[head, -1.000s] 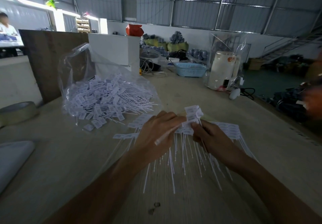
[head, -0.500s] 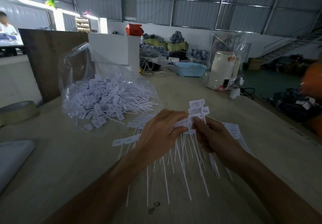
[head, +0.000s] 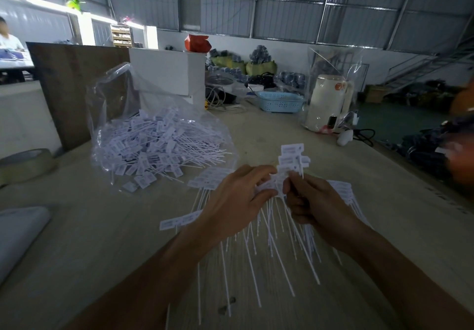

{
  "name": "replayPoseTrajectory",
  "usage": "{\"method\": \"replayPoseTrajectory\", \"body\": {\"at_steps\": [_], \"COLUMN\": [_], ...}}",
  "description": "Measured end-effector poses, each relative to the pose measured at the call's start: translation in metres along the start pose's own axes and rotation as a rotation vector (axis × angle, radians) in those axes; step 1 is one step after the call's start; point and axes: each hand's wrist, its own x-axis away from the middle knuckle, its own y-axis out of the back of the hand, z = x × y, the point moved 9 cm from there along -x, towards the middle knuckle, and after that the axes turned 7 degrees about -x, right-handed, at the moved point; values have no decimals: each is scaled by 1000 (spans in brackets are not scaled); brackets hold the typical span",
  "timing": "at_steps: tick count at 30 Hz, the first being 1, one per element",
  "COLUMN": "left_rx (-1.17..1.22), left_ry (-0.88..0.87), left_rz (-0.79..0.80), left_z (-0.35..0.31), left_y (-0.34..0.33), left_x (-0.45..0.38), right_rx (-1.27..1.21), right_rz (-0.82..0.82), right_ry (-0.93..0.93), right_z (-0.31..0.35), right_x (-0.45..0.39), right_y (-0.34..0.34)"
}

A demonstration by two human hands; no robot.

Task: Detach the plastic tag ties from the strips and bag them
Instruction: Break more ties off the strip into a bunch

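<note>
My left hand (head: 237, 202) and my right hand (head: 316, 202) meet over the table centre, both gripping a strip of white tag ties (head: 291, 161). Its flat label heads stick up above my fingers and the thin tails fan down towards me. More strips of tag ties (head: 341, 191) lie flat under and beside my hands. A clear plastic bag (head: 156, 139) holding a heap of loose white ties lies open at the left rear of my hands.
A tape roll (head: 24, 165) sits at the left edge. Behind the bag stand a white box (head: 166, 71) and a brown board (head: 74, 86). A blue basket (head: 280, 101) and a bagged white kettle (head: 327, 102) stand further back. The table's right edge (head: 415, 175) is near.
The strip in my hands has risen, so its label heads stand higher above my fingers. Both hands have drawn closer together on it.
</note>
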Motion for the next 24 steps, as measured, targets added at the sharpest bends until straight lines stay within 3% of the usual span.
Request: {"method": "replayPoseTrajectory", "body": {"at_steps": [4,15,24], "left_rx": [14,13,-11], "left_ry": [-14,-63,-79], "left_rz": [14,-131,-83], "left_z": [-2,-4,-5], "left_y": [-1,15,9], "left_x": [0,-4,-3], "right_rx": [49,47,198], "right_rz": [96,126,-108], "right_ry": [4,-6,113], "right_z": [-2,-5,7], "right_x": [3,2,3], "right_y": [-12,-12,2]}}
